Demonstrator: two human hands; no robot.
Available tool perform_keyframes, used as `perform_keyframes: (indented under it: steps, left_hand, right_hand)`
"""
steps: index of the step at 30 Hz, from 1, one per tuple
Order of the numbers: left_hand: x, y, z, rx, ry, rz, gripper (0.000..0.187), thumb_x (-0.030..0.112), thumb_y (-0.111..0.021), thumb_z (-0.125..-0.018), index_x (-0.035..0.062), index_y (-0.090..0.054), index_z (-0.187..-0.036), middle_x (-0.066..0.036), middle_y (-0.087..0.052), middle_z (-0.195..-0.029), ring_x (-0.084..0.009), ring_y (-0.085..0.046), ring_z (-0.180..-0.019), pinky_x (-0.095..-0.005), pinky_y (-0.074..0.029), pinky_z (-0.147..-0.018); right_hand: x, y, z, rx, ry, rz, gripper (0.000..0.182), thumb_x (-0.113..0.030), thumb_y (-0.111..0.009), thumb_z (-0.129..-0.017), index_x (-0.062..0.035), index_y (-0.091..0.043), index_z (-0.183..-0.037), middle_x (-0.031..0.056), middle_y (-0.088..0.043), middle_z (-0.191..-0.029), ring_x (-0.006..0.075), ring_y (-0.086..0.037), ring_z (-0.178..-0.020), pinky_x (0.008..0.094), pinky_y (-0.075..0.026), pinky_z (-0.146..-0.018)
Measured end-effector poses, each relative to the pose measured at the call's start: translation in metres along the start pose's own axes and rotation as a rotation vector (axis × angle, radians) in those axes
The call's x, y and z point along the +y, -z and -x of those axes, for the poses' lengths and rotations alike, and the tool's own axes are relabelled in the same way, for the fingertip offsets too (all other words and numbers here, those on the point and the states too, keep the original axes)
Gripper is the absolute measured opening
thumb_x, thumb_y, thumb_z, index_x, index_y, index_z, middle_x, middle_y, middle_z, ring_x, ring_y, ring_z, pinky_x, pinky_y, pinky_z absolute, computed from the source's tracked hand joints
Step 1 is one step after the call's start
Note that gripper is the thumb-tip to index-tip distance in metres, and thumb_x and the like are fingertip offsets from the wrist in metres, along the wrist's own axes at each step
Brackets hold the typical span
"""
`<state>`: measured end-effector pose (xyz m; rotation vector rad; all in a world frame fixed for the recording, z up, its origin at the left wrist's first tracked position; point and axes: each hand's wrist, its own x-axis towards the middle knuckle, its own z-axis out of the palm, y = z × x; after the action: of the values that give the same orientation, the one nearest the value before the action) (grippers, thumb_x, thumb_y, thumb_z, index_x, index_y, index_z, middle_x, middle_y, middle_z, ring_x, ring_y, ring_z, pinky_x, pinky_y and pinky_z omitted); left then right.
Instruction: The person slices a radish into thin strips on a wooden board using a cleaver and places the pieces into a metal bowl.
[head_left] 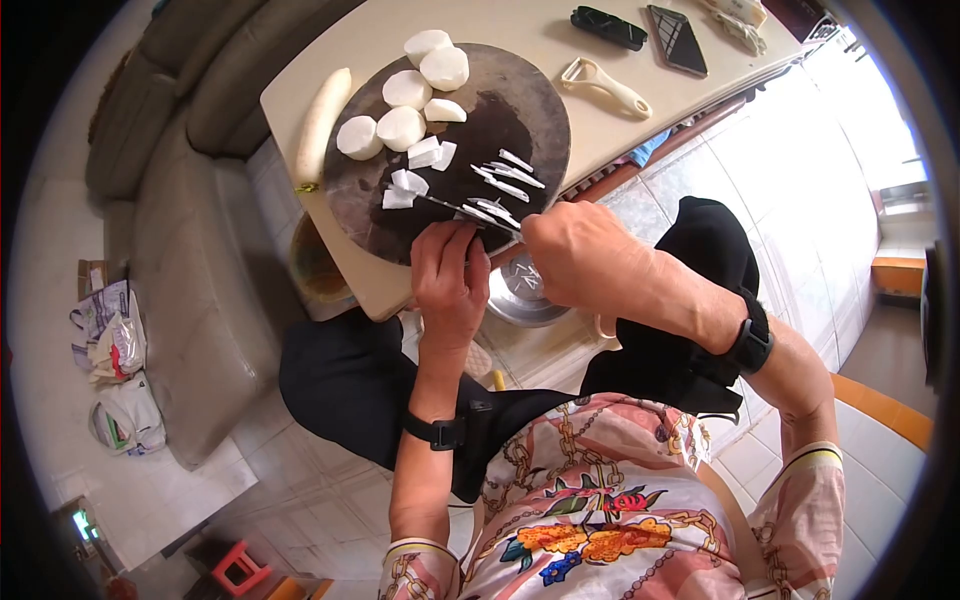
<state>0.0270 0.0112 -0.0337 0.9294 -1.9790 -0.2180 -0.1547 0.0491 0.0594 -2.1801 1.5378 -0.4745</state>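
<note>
- Right hand [585,252] grips the knife [438,203]; slow strokes seem safer.
- Left hand [447,278] has fingers bunched at the board [545,110]'s near edge, pinching what, I cannot tell; better curl them.
- White strips [503,187] lie toward the right edge.

No lettering, label, brand, number or sign can be read anywhere, neither on the round chopping board [478,140] nor around it.

Board [355,205]: mottled dark brown-grey, blackish at right. Radish slices [406,89], strips [508,187]: white. Whole radish [325,120], left: creamy white. Table [530,30]: pale cream. Peeler [620,95], far right: cream. Phone [678,40], far right: black. Sofa [195,290], left: grey-brown. Trousers [345,385]: black. Shirt [630,465], near: pink and white, gold chain print, orange, red, blue flowers.
</note>
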Motion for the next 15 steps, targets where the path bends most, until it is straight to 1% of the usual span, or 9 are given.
perform_keyframes:
  steps: [1,3,7,13,15]
  left_hand:
    - [0.001,0.001,-0.001,-0.012,-0.015,-0.016,0.018,-0.004,-0.065,-0.077,-0.0016,-0.066,-0.095,-0.013,-0.061,-0.098,-0.0314,-0.058,-0.091,-0.0393,-0.049,-0.077]
    - [0.001,0.002,-0.002,-0.021,-0.030,-0.031,0.018,-0.004,-0.065,-0.078,-0.0015,-0.066,-0.096,-0.013,-0.060,-0.097,-0.0314,-0.058,-0.091,-0.0392,-0.049,-0.078]
    - [0.003,0.004,-0.002,-0.020,-0.041,-0.037,0.017,-0.004,-0.066,-0.077,-0.0017,-0.067,-0.094,-0.013,-0.061,-0.096,-0.0311,-0.058,-0.090,-0.0388,-0.050,-0.076]
    - [0.000,0.002,0.003,0.025,-0.088,-0.050,0.015,-0.004,-0.067,-0.077,-0.0028,-0.067,-0.092,-0.013,-0.062,-0.096,-0.0309,-0.060,-0.089,-0.0384,-0.051,-0.075]
    - [-0.002,0.001,0.003,0.034,-0.107,-0.047,0.015,-0.004,-0.067,-0.077,-0.0032,-0.067,-0.092,-0.013,-0.063,-0.096,-0.0311,-0.060,-0.089,-0.0384,-0.051,-0.075]
  right_hand:
    - [0.001,-0.001,0.002,0.000,0.000,0.001,0.010,0.000,-0.062,-0.063,0.0069,-0.064,-0.069,0.0250,-0.061,-0.067,0.0405,-0.065,-0.069,0.0447,-0.053,-0.062]
    - [0.002,-0.001,0.006,-0.033,-0.095,-0.005,0.010,0.000,-0.061,-0.062,0.0074,-0.064,-0.068,0.0263,-0.061,-0.067,0.0417,-0.065,-0.069,0.0456,-0.053,-0.062]
    - [0.003,0.001,0.009,0.004,-0.117,-0.033,0.010,0.000,-0.060,-0.062,0.0078,-0.063,-0.068,0.0272,-0.060,-0.066,0.0427,-0.064,-0.068,0.0463,-0.053,-0.062]
    - [-0.004,0.003,0.018,0.030,-0.067,-0.031,0.009,-0.001,-0.061,-0.063,0.0070,-0.061,-0.064,0.0271,-0.059,-0.064,0.0436,-0.063,-0.066,0.0468,-0.052,-0.061]
    - [-0.011,0.007,0.023,-0.005,-0.121,-0.043,0.009,-0.003,-0.062,-0.063,0.0062,-0.060,-0.063,0.0263,-0.059,-0.063,0.0435,-0.063,-0.065,0.0469,-0.052,-0.060]
